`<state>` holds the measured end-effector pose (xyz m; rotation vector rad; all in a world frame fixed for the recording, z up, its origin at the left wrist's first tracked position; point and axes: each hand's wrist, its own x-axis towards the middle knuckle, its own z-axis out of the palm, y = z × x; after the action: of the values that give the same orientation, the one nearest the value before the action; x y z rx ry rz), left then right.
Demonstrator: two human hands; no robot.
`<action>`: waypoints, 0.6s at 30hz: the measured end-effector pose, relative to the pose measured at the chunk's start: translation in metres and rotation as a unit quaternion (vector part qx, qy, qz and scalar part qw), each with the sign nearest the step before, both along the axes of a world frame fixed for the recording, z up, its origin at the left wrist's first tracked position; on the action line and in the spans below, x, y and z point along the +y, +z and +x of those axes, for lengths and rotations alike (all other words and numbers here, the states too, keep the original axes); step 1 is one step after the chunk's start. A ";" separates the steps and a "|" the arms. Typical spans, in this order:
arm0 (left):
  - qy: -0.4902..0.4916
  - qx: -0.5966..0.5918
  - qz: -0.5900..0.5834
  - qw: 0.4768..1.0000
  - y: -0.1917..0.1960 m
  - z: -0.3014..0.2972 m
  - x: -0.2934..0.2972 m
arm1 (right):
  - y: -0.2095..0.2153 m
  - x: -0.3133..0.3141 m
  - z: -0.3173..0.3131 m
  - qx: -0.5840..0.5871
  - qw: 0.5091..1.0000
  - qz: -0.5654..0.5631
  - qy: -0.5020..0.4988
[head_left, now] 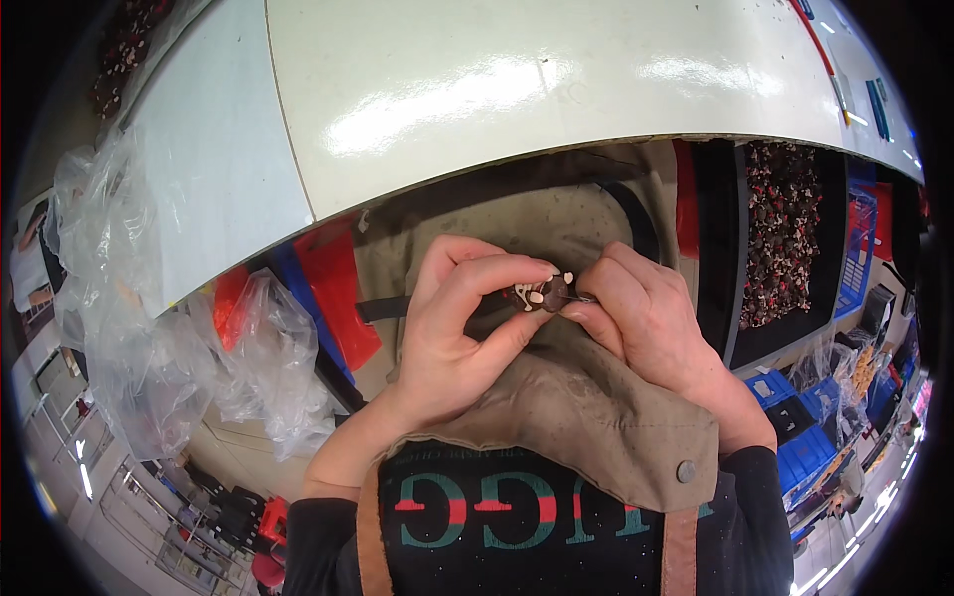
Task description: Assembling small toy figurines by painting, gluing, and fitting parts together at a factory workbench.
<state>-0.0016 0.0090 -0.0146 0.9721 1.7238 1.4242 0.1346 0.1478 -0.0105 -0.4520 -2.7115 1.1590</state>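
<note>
Here, left fingers (497,273) pinch a small dark figure (538,294).

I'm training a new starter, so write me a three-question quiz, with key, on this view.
1. True or false: the left hand pinches a small dark piece between its fingers and thumb.
2. Where is the black tray of dark, red and cream pieces?
A) To the person's left
B) To the person's right
C) On the person's lap
3. What crumpled material shows on the left?

Key: 1 true; 2 B; 3 clear plastic.
</note>
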 end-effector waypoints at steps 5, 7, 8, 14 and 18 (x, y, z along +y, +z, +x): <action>-0.003 0.005 -0.001 1.000 0.000 0.000 0.000 | -0.003 -0.002 0.000 0.019 0.999 -0.021 -0.015; -0.003 0.010 -0.002 1.000 -0.001 0.000 -0.001 | -0.003 -0.002 0.001 0.022 0.999 -0.025 -0.010; -0.003 0.010 -0.002 1.000 -0.001 0.000 -0.001 | -0.004 -0.002 0.001 0.021 0.999 -0.025 -0.005; 0.000 0.006 0.004 1.000 -0.001 0.001 0.000 | -0.003 -0.002 0.001 0.010 1.000 -0.026 -0.007; 0.004 -0.001 -0.002 1.000 -0.001 0.001 -0.001 | -0.004 -0.003 0.000 0.015 0.999 -0.036 -0.015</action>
<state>-0.0005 0.0084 -0.0160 0.9620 1.7304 1.4265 0.1350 0.1444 -0.0141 -0.4784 -2.6346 1.2497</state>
